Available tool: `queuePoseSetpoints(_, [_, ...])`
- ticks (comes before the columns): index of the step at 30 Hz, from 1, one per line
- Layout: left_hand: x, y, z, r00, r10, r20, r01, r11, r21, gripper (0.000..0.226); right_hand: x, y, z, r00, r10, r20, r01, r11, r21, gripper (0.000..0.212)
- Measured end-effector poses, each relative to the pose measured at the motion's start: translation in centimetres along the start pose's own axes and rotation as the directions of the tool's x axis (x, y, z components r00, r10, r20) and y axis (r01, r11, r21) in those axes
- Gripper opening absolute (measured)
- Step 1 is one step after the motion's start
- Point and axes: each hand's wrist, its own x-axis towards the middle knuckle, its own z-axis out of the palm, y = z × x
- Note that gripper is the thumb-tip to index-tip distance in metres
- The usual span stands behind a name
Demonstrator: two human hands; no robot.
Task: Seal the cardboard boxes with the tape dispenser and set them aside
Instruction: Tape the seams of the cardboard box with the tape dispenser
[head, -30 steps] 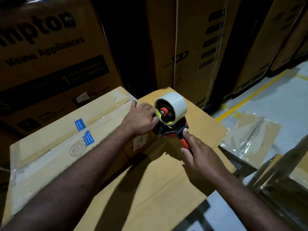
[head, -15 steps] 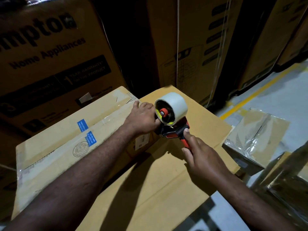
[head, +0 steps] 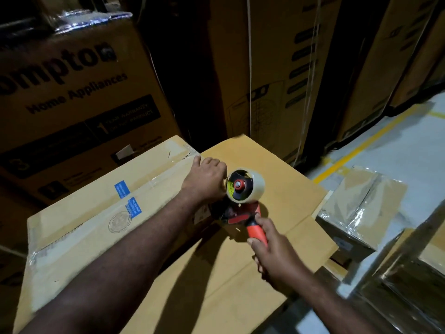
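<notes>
Cardboard box [head: 91,213] end edge: left hand [head: 204,182] curled over | right hand [head: 274,256] grips tape dispenser [head: 243,196] alongside

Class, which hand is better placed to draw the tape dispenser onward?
Right hand, probably: it grips the tape dispenser by its handle; the left hand holds the taped box at its end.

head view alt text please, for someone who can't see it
A right hand grips a red tape dispenser by its handle at the end of a taped box, where the left hand rests. A lower carton sits beside it, with tall cartons behind and film-wrapped boxes to the right.
</notes>
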Motion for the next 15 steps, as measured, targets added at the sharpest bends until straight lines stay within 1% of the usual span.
queuePoseSetpoints(3, [0.0, -0.6, -0.2, 1.0, -0.008, 0.006, 0.008, 0.999, -0.033, 0.04, 0.7, 0.2, 0.1, 0.999, -0.032, -0.024, 0.031, 0.999, -0.029, 0.049])
queuePoseSetpoints(6, [0.0, -0.8, -0.9, 0.998, -0.049, 0.048, 0.053, 0.994, -0.098, 0.051, 1.5, -0.1, -1.0, 1.0, -0.022, -0.011, 0.023, 0.999, 0.031, 0.047])
queuePoseSetpoints(8, [0.1, -0.6, -1.3, 0.995, -0.072, 0.073, 0.081, 0.988, -0.129, 0.052, 1.6, -0.1, -2.0, 1.0, 0.017, 0.021, -0.019, 0.994, 0.108, 0.046])
queuePoseSetpoints(10, [0.1, -0.2, -1.4, 0.994, -0.076, 0.073, 0.084, 0.989, -0.124, 0.049, 1.8, 0.4, -2.7, 0.997, 0.063, 0.051, -0.072, 0.978, 0.195, 0.044])
queuePoseSetpoints(13, [0.0, 0.1, -1.1, 0.997, -0.06, 0.039, 0.062, 0.995, -0.073, 0.042, 1.9, 1.0, -3.4, 0.992, 0.114, 0.06, -0.127, 0.947, 0.293, 0.038])
queuePoseSetpoints(15, [-0.3, 0.2, -1.1, 0.999, -0.043, 0.008, 0.043, 0.996, -0.08, 0.038, 2.1, 1.3, -3.7, 0.989, 0.132, 0.065, -0.147, 0.92, 0.364, 0.034])
